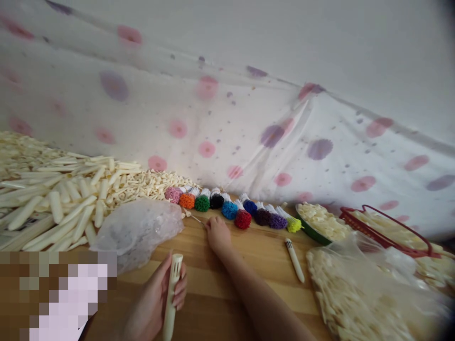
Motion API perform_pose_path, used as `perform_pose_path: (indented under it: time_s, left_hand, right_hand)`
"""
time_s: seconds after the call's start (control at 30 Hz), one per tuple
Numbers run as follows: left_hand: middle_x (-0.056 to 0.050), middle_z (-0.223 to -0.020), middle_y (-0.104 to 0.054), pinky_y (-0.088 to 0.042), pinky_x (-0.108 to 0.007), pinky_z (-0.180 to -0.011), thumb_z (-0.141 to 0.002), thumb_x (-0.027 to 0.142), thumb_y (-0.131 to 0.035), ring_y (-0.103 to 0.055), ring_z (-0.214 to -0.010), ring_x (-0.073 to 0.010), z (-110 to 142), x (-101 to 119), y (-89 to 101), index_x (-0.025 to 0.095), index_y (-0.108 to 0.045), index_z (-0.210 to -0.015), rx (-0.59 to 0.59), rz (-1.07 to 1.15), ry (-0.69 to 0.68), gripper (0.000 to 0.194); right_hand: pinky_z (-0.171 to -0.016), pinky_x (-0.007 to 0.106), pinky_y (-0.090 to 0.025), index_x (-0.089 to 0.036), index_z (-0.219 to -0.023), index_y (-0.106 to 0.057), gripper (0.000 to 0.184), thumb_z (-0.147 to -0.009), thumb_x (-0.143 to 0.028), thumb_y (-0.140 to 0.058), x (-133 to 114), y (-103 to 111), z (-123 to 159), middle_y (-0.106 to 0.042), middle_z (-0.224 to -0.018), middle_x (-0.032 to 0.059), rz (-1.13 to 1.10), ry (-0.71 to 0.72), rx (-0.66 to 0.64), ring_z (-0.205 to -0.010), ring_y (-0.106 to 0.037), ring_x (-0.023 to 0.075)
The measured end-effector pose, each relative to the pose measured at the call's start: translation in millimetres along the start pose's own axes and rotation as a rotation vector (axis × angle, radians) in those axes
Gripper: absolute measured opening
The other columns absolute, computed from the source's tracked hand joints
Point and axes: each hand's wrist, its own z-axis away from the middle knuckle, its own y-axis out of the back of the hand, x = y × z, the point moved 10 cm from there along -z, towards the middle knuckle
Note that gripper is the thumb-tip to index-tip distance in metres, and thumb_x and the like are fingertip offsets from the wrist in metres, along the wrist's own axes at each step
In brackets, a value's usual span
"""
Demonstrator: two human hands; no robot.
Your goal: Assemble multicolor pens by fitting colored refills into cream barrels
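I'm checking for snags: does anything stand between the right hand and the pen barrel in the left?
Nothing visible stands between the right hand and the pen barrel in the left hand; tabletop shows between them. The plastic bag lies off to one side.

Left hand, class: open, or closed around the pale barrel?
Closed: the left hand holds the pale barrel, its fingers curled around it.

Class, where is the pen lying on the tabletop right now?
In the head view, the pen lies right of centre, between the right forearm and the clear bag of pale pieces, below the lime-tipped bundle.
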Motion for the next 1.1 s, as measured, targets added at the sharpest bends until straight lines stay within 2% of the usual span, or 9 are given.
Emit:
perform_pose_path:
  time_s: [0.13, 0.27, 0.43, 0.6, 0.7, 0.83, 0.97, 1.1]
  left_hand:
    - [0.010, -0.045, -0.038, -0.024, -0.019, -0.044, -0.067, 0.055, -0.069, -0.029, -0.038, -0.0034, 1, -2, 1.7, 0.017, -0.049, -0.060, 0.030, -0.010, 0.015, 0.044]
    - [0.010, -0.043, -0.038, -0.023, -0.018, -0.042, -0.062, 0.058, -0.071, -0.029, -0.037, -0.0029, -1, -6, 4.1, 0.018, -0.048, -0.058, 0.053, -0.043, 0.028, 0.046]
    - [0.011, -0.040, -0.037, -0.022, -0.018, -0.040, -0.059, 0.061, -0.070, -0.028, -0.034, -0.0023, -7, -11, 9.3, 0.018, -0.048, -0.055, 0.078, -0.082, 0.018, 0.049]
    - [0.011, -0.037, -0.036, -0.021, -0.017, -0.039, -0.053, 0.064, -0.072, -0.027, -0.033, -0.0018, -8, -9, 10.4, 0.017, -0.050, -0.053, 0.096, -0.114, -0.007, 0.052]
    - [0.011, -0.036, -0.035, -0.019, -0.017, -0.037, -0.051, 0.065, -0.073, -0.024, -0.032, -0.0016, -6, -1, 12.0, 0.017, -0.050, -0.052, 0.110, -0.115, -0.031, 0.053]
    - [0.010, -0.038, -0.037, -0.019, -0.017, -0.038, -0.052, 0.065, -0.073, -0.022, -0.034, -0.0015, -1, 18, 14.6, 0.017, -0.052, -0.054, 0.138, -0.100, -0.084, 0.053]
    - [0.010, -0.036, -0.035, -0.017, -0.016, -0.038, -0.055, 0.065, -0.071, -0.021, -0.034, -0.0016, 5, 36, 17.3, 0.016, -0.053, -0.051, 0.172, -0.073, -0.158, 0.053]
    - [0.009, -0.034, -0.036, -0.016, -0.016, -0.035, -0.049, 0.068, -0.072, -0.021, -0.032, -0.0014, -1, 32, 18.7, 0.015, -0.054, -0.048, 0.145, -0.038, -0.091, 0.056]
  right_hand:
    - [-0.076, 0.037, -0.052, -0.015, -0.103, -0.059, 0.020, -0.091, -0.029, -0.052, 22, 13, 9, -0.063, -0.101, 0.0052, 0.026, -0.051, -0.031, -0.086, -0.062, 0.0172]
    - [-0.073, 0.036, -0.052, -0.014, -0.103, -0.059, 0.020, -0.091, -0.029, -0.052, 39, 26, 21, -0.064, -0.096, 0.0042, 0.038, -0.072, -0.061, -0.081, -0.063, 0.0161]
    - [-0.075, 0.037, -0.052, -0.014, -0.101, -0.059, 0.020, -0.091, -0.030, -0.052, 45, 23, 29, -0.063, -0.097, 0.0046, 0.122, -0.126, -0.092, -0.083, -0.063, 0.0168]
    - [-0.073, 0.036, -0.052, -0.014, -0.102, -0.059, 0.021, -0.090, -0.030, -0.053, 39, 25, 19, -0.063, -0.098, 0.0050, 0.178, -0.158, -0.079, -0.083, -0.063, 0.0167]
    - [-0.075, 0.038, -0.052, -0.014, -0.105, -0.058, 0.023, -0.090, -0.031, -0.052, 13, 37, 0, -0.063, -0.100, 0.0055, 0.166, -0.089, -0.026, -0.084, -0.063, 0.0176]
    - [-0.079, 0.039, -0.051, -0.015, -0.106, -0.058, 0.022, -0.091, -0.030, -0.052, -56, 49, -35, -0.062, -0.105, 0.0060, 0.103, 0.139, 0.030, -0.092, -0.061, 0.0190]
    - [-0.079, 0.039, -0.051, -0.015, -0.107, -0.058, 0.022, -0.090, -0.028, -0.053, -113, 38, -71, -0.060, -0.109, 0.0066, 0.077, 0.285, 0.048, -0.093, -0.060, 0.0194]
    - [-0.081, 0.041, -0.050, -0.016, -0.109, -0.057, 0.023, -0.090, -0.028, -0.054, -132, 18, -98, -0.059, -0.112, 0.0071, 0.077, 0.343, 0.063, -0.095, -0.060, 0.0201]
